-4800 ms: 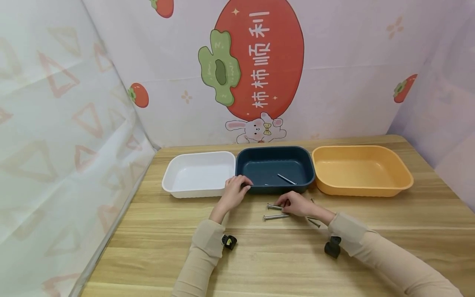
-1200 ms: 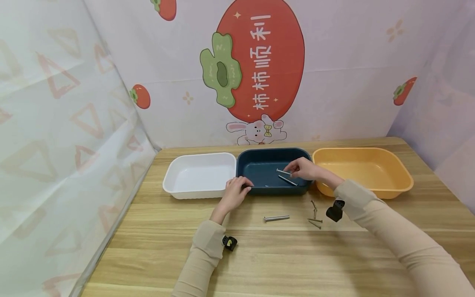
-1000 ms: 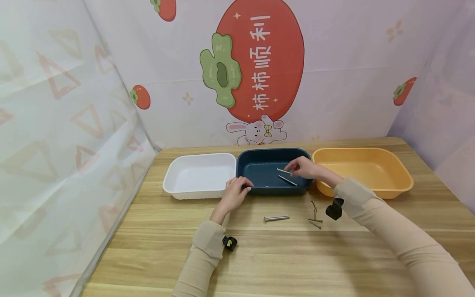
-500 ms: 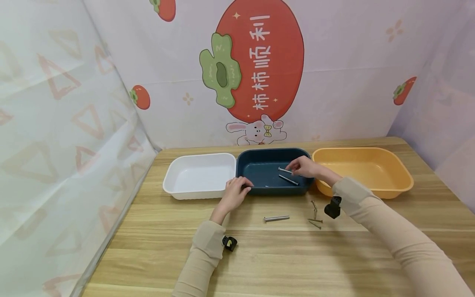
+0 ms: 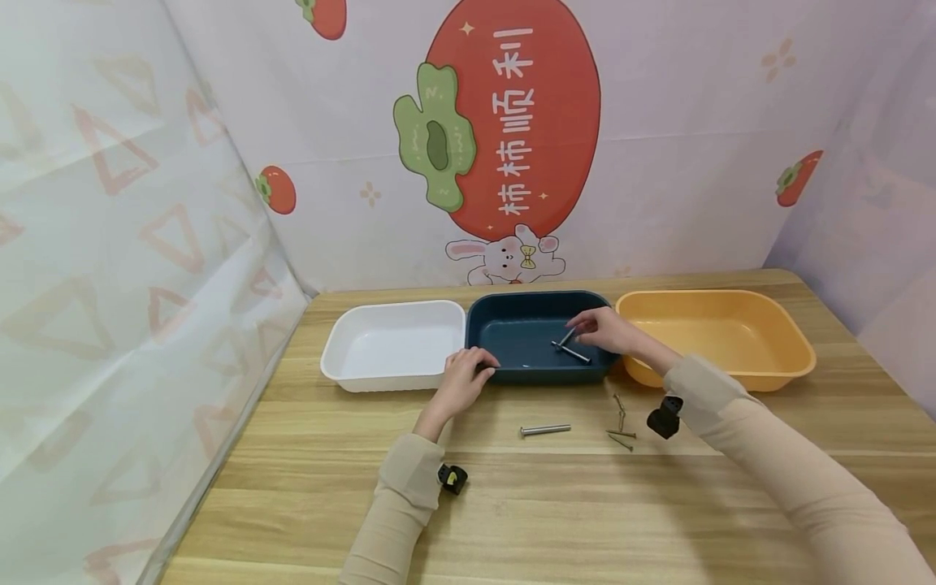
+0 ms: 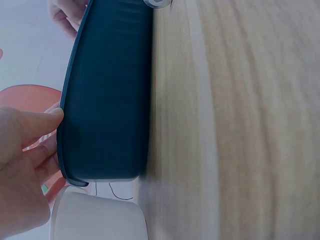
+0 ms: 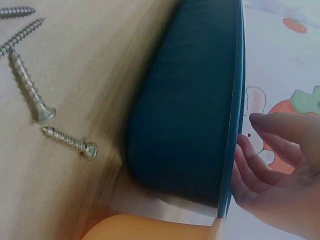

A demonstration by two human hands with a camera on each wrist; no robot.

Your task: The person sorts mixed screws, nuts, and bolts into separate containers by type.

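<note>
Upper bolt point(image 5: 568, 336) has swung crosswise to lower bolt point(image 5: 576, 354) in blue tray point(image 5: 541, 376) | my right hand point(image 5: 607, 331): fingers apart; left hand point(image 5: 463, 379): pinching blue tray | a tug there could roll both bolts

Wood-grain table point(image 5: 512, 520): white tray point(image 5: 391, 345), dark-blue tray point(image 5: 512, 337), orange tray point(image 5: 709, 333) in row; bolt point(image 5: 545, 431), four screws point(image 5: 621, 434) nearer.

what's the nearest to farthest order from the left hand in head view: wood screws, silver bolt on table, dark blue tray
1. Dark blue tray: the left hand grips its rim.
2. Silver bolt: on the table, to the right.
3. Wood screws: farther right.
</note>
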